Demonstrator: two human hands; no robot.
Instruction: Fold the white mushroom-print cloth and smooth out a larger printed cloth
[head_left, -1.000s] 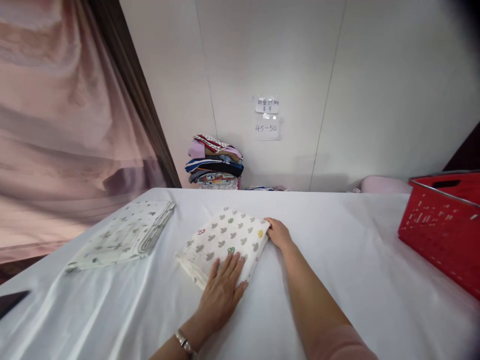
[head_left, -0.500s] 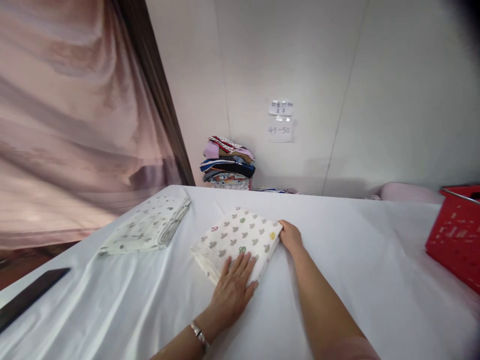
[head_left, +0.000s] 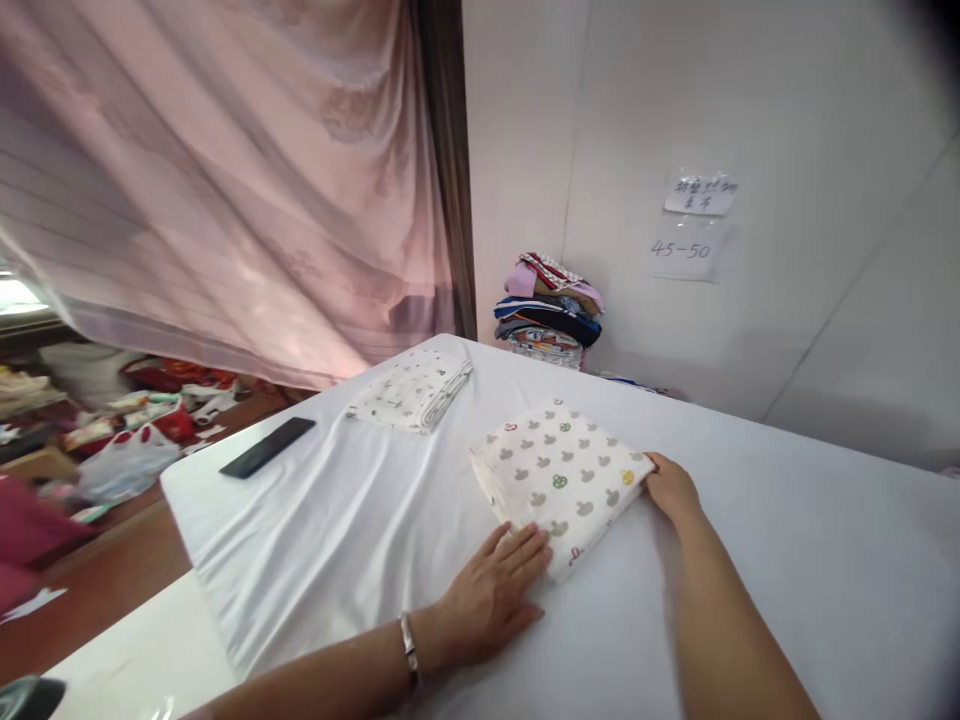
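Observation:
A folded white cloth (head_left: 577, 465) printed with grey, green, red and yellow mushroom shapes lies at the middle of the white-covered table (head_left: 360, 520). My left hand (head_left: 491, 595), a silver bracelet at its wrist, rests palm down with its fingers stretched over the cloth's near edge. The fingers of my right hand (head_left: 673, 487) are closed on the cloth's right corner; the fingertips are partly hidden. Farther back to the left is a second folded white cloth (head_left: 409, 390) with small dark prints.
A dark phone-like slab (head_left: 268, 447) lies near the table's left edge. Folded fabrics (head_left: 551, 310) are piled behind the table by the wall with paper signs (head_left: 682, 250). A pink curtain (head_left: 300, 180) hangs at left, above bags (head_left: 127, 460) and clutter.
The view has swung left, so the red basket has left the picture. My left hand has slid back toward the cloth's near edge. The right hand keeps hold of the corner.

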